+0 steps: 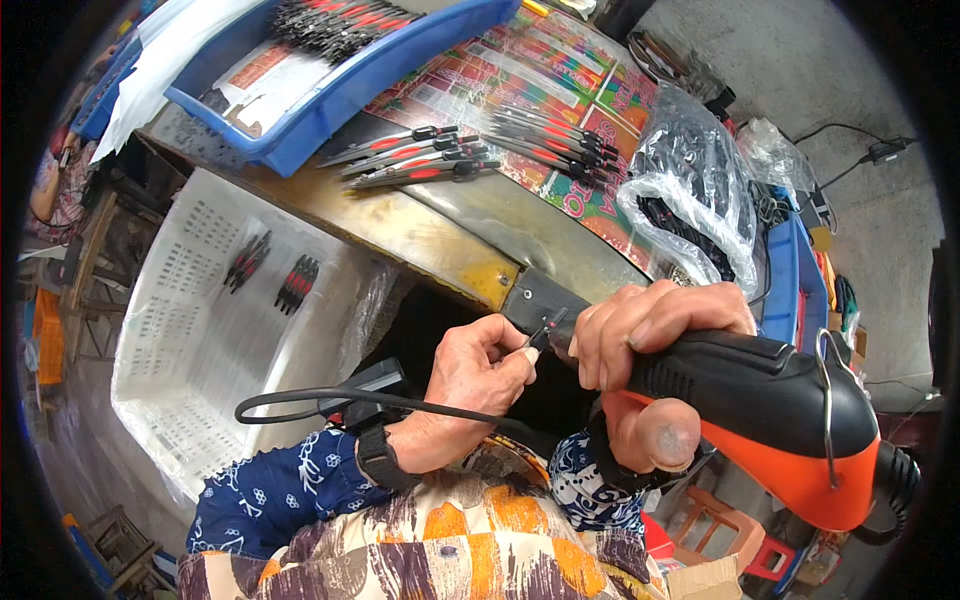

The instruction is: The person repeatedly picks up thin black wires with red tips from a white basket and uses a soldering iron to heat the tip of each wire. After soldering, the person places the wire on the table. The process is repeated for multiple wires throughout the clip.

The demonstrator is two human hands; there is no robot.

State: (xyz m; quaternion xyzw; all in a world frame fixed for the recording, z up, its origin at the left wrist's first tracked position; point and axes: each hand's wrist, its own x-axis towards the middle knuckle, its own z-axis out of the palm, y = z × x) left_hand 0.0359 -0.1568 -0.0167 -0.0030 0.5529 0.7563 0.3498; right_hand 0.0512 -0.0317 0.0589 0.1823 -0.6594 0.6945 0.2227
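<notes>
My right hand [655,335] is wrapped round a thick orange and black power tool [770,400] with a wire hanging loop near its back end. The tool lies almost level, its front end toward a dark metal block [540,300] at the bench edge. My left hand [470,370] pinches a small, thin dark piece [545,330] between thumb and forefinger, right by the block. What the piece is cannot be made out, and my right fingers hide the tool's tip. A black cable [330,395] loops across my left wrist.
Slim grey, black and red pen-like tools [420,160] lie on the bench; more fill a blue tray [330,105]. A white crate [180,330] at left holds two small bundles. A clear bag of black parts [690,170] and another blue tray [790,275] are at right.
</notes>
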